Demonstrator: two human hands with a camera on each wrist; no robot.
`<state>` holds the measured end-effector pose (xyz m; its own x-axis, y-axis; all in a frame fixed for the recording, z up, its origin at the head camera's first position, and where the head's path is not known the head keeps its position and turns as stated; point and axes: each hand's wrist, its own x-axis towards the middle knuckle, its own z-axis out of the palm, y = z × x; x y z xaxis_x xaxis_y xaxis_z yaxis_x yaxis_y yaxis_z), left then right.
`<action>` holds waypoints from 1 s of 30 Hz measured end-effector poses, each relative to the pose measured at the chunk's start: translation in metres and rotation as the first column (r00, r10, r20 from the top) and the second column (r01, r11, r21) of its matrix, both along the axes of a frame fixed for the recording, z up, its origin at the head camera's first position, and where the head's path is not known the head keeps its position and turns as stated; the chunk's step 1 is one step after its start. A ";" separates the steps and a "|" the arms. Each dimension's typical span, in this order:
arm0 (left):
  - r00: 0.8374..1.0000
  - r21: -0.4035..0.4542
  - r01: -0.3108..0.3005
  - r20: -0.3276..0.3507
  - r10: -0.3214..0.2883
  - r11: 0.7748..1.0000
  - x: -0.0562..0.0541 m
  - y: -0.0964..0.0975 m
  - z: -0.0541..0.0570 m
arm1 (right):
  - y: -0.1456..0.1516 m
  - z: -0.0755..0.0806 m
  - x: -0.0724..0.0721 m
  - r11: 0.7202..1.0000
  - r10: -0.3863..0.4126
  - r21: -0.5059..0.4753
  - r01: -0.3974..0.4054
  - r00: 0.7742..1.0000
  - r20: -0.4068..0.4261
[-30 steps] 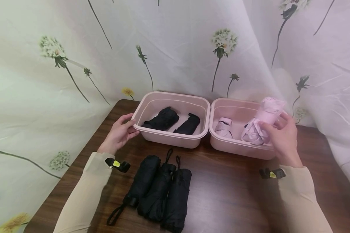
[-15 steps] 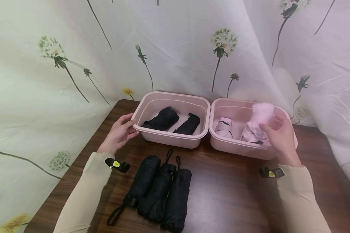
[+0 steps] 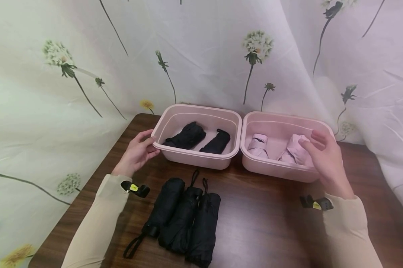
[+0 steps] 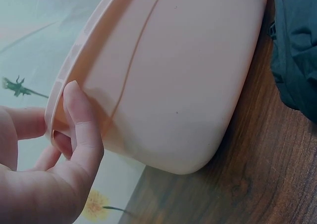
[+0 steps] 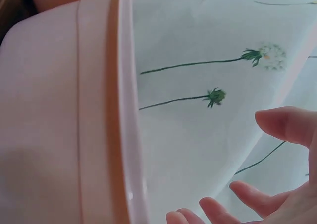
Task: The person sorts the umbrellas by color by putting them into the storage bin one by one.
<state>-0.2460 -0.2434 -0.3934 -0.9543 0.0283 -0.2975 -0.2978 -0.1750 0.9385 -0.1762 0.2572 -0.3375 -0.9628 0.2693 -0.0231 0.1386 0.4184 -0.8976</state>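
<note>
Tubs, two, pink, stand side by side at the back of the brown table (image 3: pixel 265 230), ends nearly touching. Left hand (image 3: pixel 134 154): rim of the left tub (image 3: pixel 194 160) pinched between thumb and fingers at its left end; left wrist view agrees. Right hand (image 3: pixel 326 158): raised over the right end of the right tub (image 3: pixel 275 171), fingers parted, thumb wide of them; right wrist view puts it apart from the rim.

Right tub contents: one pink umbrella (image 3: pixel 258 145) on the left, a second pink umbrella (image 3: pixel 296 149) toward the right, below the hand. Thumb overlaps the latter in head view; contact cannot be told.

Left tub contents: two black umbrellas (image 3: pixel 188 136), both lying inside, slightly apart. Three more black umbrellas (image 3: pixel 182 219) lie on the table in front, adjoining; wrist loops visible. Dandelion-print cloth (image 3: pixel 204 56) hangs behind.
</note>
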 end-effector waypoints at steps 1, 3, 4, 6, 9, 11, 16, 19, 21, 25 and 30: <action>1.000 -0.001 -0.001 -0.001 0.001 1.000 0.000 0.000 0.000 | -0.001 0.001 0.001 1.000 -0.001 -0.005 0.001 1.000 -0.006; 1.000 -0.001 -0.002 0.002 0.002 1.000 0.000 0.001 0.000 | -0.004 0.004 0.003 1.000 -0.003 -0.011 0.003 1.000 -0.028; 1.000 0.000 -0.003 0.005 0.003 1.000 0.000 0.001 0.000 | -0.005 0.005 0.005 1.000 -0.005 -0.013 0.005 0.999 -0.036; 1.000 0.000 -0.007 0.009 0.007 1.000 0.000 0.001 0.000 | -0.008 0.008 0.007 1.000 -0.009 -0.015 0.008 0.998 -0.058; 1.000 0.001 -0.009 0.014 0.009 1.000 0.000 0.002 0.001 | -0.014 0.013 0.014 0.999 -0.007 -0.049 0.002 0.994 -0.109; 1.000 0.003 -0.010 0.017 0.010 1.000 0.000 0.002 0.002 | -0.020 0.015 0.020 0.994 -0.002 -0.108 -0.016 0.986 -0.168; 1.000 0.009 -0.007 0.022 0.007 1.000 0.000 0.004 0.005 | -0.040 0.011 0.034 0.925 0.047 -0.340 -0.173 0.936 -0.350; 1.000 0.005 -0.008 0.022 0.007 1.000 0.000 0.004 0.006 | -0.053 0.003 0.042 0.920 0.105 -0.315 -0.234 0.920 -0.379; 1.000 0.004 -0.009 0.023 0.009 1.000 0.000 0.004 0.005 | -0.062 -0.004 0.046 0.949 0.157 -0.207 -0.239 0.925 -0.346; 1.000 0.011 -0.013 0.023 0.013 1.000 0.001 0.003 0.004 | -0.082 -0.024 0.051 0.957 0.269 -0.047 -0.285 0.939 -0.215; 1.000 0.025 -0.013 0.022 0.012 1.000 0.002 0.002 0.003 | -0.112 -0.054 0.057 0.934 0.353 -0.027 -0.356 0.933 -0.073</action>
